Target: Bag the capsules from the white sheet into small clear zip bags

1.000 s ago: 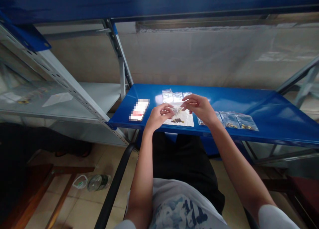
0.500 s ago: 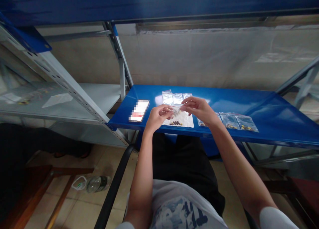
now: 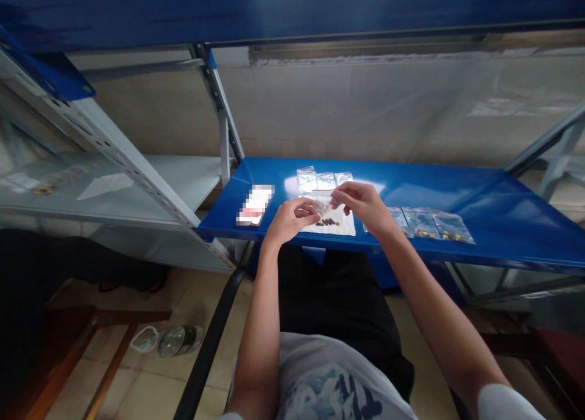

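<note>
Pinching small clear bag (image 3: pixel 323 203) between left hand (image 3: pixel 290 220) and right hand (image 3: pixel 361 208), fingertips of both closed on it. Long axis seems to run side to side, about equally near each hand. Bag held over dark capsules (image 3: pixel 327 222) on white sheet (image 3: pixel 345 228), near front edge of worktop (image 3: pixel 512 225), mid-length.

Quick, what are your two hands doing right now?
Left hand: closed, pinching a small clear plastic bag.
Right hand: closed, pinching the same bag.
</note>
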A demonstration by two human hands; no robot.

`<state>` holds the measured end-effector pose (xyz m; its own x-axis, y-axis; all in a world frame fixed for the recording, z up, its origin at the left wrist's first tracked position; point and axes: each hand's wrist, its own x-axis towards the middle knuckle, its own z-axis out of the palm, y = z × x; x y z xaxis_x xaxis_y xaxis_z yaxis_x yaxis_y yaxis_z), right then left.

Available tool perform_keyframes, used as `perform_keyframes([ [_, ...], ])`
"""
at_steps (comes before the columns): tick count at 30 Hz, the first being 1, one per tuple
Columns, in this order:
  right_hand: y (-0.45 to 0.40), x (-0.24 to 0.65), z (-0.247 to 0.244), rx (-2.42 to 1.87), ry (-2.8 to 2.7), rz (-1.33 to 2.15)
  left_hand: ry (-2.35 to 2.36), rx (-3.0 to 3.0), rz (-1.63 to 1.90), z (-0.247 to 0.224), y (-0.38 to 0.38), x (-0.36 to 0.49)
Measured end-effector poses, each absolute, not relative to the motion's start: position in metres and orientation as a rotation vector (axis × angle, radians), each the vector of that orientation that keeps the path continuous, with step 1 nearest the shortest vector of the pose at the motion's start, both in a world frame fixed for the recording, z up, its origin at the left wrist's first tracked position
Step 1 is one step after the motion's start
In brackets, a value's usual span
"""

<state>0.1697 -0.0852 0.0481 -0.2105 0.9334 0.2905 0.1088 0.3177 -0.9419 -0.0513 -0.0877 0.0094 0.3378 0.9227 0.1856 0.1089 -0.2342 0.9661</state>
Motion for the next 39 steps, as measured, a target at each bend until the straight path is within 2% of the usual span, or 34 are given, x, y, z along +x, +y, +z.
perform_keyframes([
  [8,-0.086,0.173,0.049,-1.021,-1.655,0.899,0.926,1.627,1.006,0.015,-0.090,-0.051],
  [16,-0.089,0.171,0.053,-0.996,-1.789,0.968,0.982,1.489,1.319,0.021,-0.090,-0.042],
  [21,-0.087,0.169,0.047,-0.953,-1.835,1.046,1.016,1.525,1.323,0.019,-0.088,-0.043],
  [32,-0.088,0.165,0.046,-0.975,-1.843,0.865,1.004,1.632,1.275,0.019,-0.091,-0.046],
  [39,-0.091,0.166,0.050,-1.008,-1.858,0.888,0.994,1.713,1.236,0.019,-0.091,-0.042],
])
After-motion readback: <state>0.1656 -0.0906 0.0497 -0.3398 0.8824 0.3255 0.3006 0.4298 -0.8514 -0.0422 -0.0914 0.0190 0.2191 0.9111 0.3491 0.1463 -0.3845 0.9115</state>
